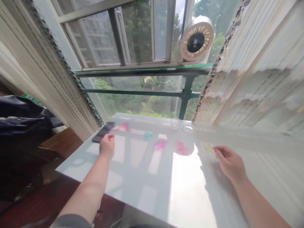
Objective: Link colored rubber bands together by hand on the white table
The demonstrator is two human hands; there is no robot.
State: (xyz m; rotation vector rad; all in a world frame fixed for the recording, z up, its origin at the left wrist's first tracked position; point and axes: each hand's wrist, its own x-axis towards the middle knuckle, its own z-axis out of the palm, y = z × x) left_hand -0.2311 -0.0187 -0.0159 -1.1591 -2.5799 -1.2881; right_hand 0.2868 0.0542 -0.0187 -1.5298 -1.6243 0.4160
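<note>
My left hand (107,145) is closed in a pinch above the left side of the white table (133,177), beside a dark phone (101,134). A small pinkish bit shows at its fingertips, too small to name. On the right, my right hand (229,160) pinches its fingers together next to a pale yellow pile (207,147); what is between the fingers cannot be made out. Between the hands lie a red-orange pile (123,127), a teal pile (148,135), a purple pile (161,144) and a pink pile (182,148).
A clear round container (175,123) and a clear lid-like piece (188,129) stand near the table's back edge. Behind are a green railing (142,92), a white fan (197,38) and curtains at both sides. Dark bags (23,117) and a cardboard box (59,144) are at left.
</note>
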